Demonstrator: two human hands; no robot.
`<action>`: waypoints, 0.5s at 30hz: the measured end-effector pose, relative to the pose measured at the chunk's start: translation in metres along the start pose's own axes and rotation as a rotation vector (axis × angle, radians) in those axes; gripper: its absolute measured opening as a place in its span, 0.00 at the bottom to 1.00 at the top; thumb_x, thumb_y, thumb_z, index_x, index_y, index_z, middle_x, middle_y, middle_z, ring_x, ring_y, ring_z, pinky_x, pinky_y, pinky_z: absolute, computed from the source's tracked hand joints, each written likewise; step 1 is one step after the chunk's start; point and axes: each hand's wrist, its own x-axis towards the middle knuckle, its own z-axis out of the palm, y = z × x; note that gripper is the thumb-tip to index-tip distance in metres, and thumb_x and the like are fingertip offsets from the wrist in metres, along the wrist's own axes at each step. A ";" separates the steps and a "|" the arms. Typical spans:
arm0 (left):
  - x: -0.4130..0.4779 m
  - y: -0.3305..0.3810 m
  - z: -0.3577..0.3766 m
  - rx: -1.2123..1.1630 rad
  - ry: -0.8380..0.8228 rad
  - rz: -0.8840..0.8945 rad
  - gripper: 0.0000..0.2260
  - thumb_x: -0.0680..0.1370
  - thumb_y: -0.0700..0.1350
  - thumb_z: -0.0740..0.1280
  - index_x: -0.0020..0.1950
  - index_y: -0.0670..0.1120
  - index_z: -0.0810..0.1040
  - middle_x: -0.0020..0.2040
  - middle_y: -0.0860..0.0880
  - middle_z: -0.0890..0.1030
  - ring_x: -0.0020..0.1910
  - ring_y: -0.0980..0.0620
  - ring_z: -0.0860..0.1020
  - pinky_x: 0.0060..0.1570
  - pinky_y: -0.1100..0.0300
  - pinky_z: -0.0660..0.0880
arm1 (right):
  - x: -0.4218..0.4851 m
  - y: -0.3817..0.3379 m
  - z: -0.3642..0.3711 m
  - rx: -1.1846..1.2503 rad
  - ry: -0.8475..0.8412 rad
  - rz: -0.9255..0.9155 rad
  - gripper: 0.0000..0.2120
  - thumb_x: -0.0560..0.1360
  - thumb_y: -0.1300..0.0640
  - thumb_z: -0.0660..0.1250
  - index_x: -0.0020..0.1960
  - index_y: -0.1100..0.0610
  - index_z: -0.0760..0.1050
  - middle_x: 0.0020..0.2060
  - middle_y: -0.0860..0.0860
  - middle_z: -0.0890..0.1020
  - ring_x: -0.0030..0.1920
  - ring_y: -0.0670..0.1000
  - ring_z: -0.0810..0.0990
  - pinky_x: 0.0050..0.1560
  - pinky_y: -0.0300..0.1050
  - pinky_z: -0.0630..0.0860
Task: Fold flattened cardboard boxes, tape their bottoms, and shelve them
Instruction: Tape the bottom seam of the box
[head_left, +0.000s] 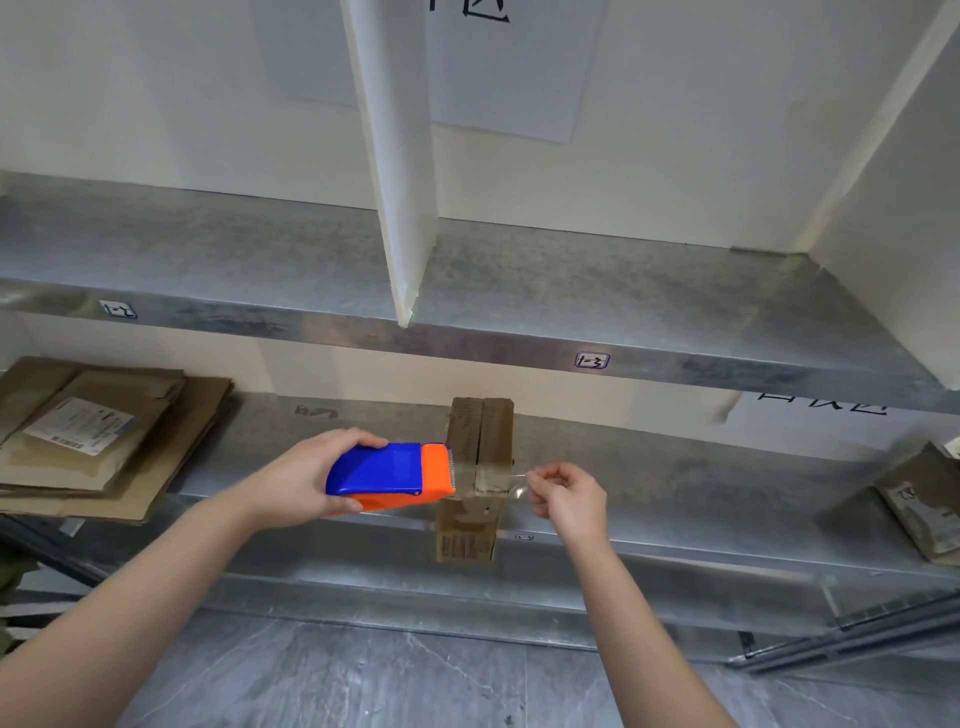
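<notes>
A small brown cardboard box (480, 436) stands on the lower metal shelf (675, 483) at its front edge, its two closed flaps facing up. My left hand (298, 480) grips a blue and orange tape dispenser (392, 475) against the box's left side. A strip of clear tape (496, 480) runs from the dispenser across the flaps to my right hand (566, 491), which pinches the tape's free end just right of the box.
A stack of flattened cardboard boxes (98, 436) lies at the left of the lower shelf. More flattened cardboard (924, 499) sits at its right end. The upper metal shelf (571, 291) is split by a white divider (400, 171). Grey floor lies below.
</notes>
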 end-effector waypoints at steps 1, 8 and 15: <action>0.000 -0.003 -0.003 0.028 -0.017 0.003 0.30 0.69 0.48 0.77 0.62 0.68 0.64 0.62 0.70 0.67 0.61 0.67 0.67 0.60 0.71 0.63 | 0.000 0.006 -0.001 0.006 0.006 0.024 0.03 0.75 0.61 0.71 0.42 0.60 0.79 0.35 0.54 0.82 0.35 0.49 0.80 0.36 0.39 0.80; 0.003 -0.023 -0.017 0.116 -0.053 -0.059 0.28 0.70 0.48 0.76 0.59 0.68 0.64 0.61 0.61 0.69 0.60 0.59 0.69 0.57 0.65 0.65 | 0.013 0.019 -0.006 -0.008 -0.001 0.075 0.05 0.75 0.62 0.71 0.41 0.58 0.78 0.36 0.55 0.81 0.36 0.50 0.81 0.35 0.38 0.80; 0.007 -0.035 -0.002 0.129 -0.073 -0.085 0.29 0.70 0.49 0.75 0.61 0.66 0.62 0.62 0.59 0.69 0.61 0.59 0.69 0.54 0.72 0.62 | 0.024 0.036 0.006 -0.065 -0.035 0.129 0.03 0.75 0.61 0.71 0.45 0.60 0.78 0.39 0.54 0.82 0.40 0.52 0.83 0.39 0.43 0.82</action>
